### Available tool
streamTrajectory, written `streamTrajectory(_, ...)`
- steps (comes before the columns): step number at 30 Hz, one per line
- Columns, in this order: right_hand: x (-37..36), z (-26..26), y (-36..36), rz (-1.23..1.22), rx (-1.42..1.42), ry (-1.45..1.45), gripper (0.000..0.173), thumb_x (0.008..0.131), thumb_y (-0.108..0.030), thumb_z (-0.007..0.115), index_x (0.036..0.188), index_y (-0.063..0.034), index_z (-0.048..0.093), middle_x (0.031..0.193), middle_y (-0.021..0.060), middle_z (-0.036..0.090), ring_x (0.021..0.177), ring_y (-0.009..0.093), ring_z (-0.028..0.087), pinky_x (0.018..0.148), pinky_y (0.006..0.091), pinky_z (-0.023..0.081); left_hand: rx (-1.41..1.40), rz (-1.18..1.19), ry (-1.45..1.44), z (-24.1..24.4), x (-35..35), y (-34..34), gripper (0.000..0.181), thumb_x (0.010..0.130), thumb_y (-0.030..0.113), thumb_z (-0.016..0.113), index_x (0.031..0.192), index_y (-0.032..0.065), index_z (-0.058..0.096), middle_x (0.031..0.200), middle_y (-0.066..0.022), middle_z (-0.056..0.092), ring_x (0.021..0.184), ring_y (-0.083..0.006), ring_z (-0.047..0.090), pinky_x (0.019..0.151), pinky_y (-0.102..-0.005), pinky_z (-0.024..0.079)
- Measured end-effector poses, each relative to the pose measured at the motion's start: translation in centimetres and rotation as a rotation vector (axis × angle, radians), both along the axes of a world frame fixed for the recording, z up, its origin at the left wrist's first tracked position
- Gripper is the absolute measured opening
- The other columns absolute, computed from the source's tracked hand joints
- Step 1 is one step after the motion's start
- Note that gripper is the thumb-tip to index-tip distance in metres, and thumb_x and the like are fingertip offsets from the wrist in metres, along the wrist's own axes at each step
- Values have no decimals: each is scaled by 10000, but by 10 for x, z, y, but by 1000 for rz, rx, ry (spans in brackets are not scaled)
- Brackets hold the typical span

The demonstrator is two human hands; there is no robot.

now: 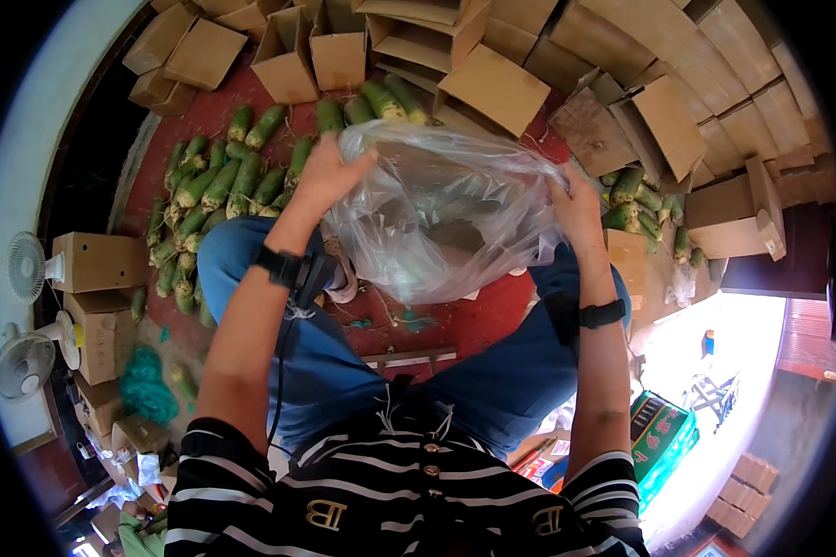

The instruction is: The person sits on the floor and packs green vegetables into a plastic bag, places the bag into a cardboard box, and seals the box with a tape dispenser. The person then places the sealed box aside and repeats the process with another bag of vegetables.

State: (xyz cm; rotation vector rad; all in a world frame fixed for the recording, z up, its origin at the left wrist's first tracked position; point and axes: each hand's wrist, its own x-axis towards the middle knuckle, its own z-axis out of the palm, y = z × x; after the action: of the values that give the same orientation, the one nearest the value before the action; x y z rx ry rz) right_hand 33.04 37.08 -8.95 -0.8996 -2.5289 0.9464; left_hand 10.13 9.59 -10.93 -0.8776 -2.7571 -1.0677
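Note:
A large clear plastic bag is spread between my two hands above the red floor, in front of my knees. My left hand grips its upper left edge, and my right hand holds the edge on the right side. The bag appears to be lined over or around something brownish, but what lies under it is hard to tell. Green radishes with pale ends are heaped to the left, and several more lie just beyond the bag.
Open cardboard boxes stand beyond the bag, with stacked cartons at the upper right. More radishes lie at right. Two fans and a teal plastic bag are at left. Part of another person shows at lower left.

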Motion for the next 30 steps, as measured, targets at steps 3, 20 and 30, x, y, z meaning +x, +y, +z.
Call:
streamTrajectory(3, 1, -8, 11, -20, -76, 27, 236, 826, -197, 566, 1007, -47, 556, 868, 233, 610, 827, 382, 592, 713, 387, 462, -90, -224, 434, 53, 44, 11, 379, 821, 299, 573, 1043, -7, 542, 1014, -187, 549, 928, -372, 547, 817, -423, 444)
streamTrajectory(20, -1, -27, 23, 327, -495, -12, 299, 892, -313, 559, 866, -20, 614, 745, 37, 559, 702, 117, 531, 639, 253, 417, -1078, -726, -531, -74, 24, 77, 910, 695, 539, 667, 1406, 137, 263, 1415, -225, 244, 1230, -414, 371, 981, -451, 361)
streamTrajectory(30, -32, -50, 16, -200, -343, 72, 331, 871, -329, 551, 811, -6, 591, 682, 127, 572, 653, 221, 573, 619, 343, 443, -491, -414, 429, -20, 11, 35, 691, 754, 324, 671, 1332, 93, 371, 1313, -193, 396, 1241, -353, 350, 1001, -475, 304)
